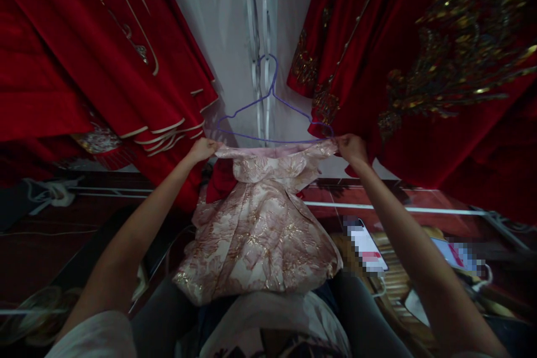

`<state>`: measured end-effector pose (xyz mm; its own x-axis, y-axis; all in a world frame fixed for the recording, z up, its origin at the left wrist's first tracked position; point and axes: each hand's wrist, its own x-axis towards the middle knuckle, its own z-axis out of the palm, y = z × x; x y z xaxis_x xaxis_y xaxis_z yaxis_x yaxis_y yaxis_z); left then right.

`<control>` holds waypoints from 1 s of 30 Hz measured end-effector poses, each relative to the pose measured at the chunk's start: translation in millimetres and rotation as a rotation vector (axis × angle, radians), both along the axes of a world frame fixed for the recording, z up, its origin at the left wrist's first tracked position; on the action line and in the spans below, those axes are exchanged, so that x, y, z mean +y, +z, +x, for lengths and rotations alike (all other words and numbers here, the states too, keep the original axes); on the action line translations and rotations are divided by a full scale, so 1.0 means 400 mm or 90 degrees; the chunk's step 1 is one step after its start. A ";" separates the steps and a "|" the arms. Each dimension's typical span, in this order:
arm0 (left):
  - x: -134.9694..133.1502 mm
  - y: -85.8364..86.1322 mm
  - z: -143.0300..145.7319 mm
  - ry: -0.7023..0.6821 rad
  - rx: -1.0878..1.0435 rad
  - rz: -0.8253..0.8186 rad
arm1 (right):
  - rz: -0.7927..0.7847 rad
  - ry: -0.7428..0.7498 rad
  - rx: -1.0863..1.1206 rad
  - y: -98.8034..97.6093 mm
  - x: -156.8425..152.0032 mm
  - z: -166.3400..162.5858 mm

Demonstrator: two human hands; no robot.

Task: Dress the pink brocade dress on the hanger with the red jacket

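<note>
A pale pink brocade dress [268, 218] with gold threads hangs down in front of my lap, its skirt spread out. My left hand [205, 149] is closed on the left end of its neckline. At the opposite end, my right hand [351, 148] pinches the dress near the right corner of a purple wire hanger [272, 95]. That hanger is up against a white metal stand, with its lower bar just above the dress's top edge. Whether the hanger reaches inside the dress, I cannot tell.
Red garments with trim hang on the left [159, 67] and red garments with gold embroidery on the right [398, 95]. A white upright pole [266, 5] stands between them. At lower right, a lit phone [369, 246] and a second screen [453, 254] lie on a slatted wooden surface.
</note>
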<state>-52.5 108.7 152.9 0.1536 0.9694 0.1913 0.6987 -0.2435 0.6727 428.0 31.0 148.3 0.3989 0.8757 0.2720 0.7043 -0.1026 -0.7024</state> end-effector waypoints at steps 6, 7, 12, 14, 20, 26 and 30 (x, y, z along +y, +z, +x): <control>-0.056 0.037 0.149 -0.245 0.011 0.057 | -0.165 0.132 -0.076 -0.021 -0.035 -0.003; -0.062 0.049 0.187 -0.272 -0.004 0.119 | -0.137 0.137 -0.103 -0.013 -0.038 -0.012; -0.051 0.088 0.354 -0.328 0.026 0.303 | 0.079 0.183 -0.191 0.071 -0.038 -0.079; -0.038 0.080 0.393 -0.325 0.071 0.332 | 0.146 0.185 -0.188 0.104 -0.028 -0.101; -0.065 0.005 0.423 -0.392 0.226 0.301 | 0.226 0.142 -0.140 0.115 0.031 -0.082; -0.110 -0.023 0.402 -0.373 0.204 0.295 | 0.106 0.052 -0.221 0.076 0.041 0.041; -0.116 -0.020 0.393 -0.373 0.181 0.284 | 0.084 0.025 -0.294 0.064 0.021 0.087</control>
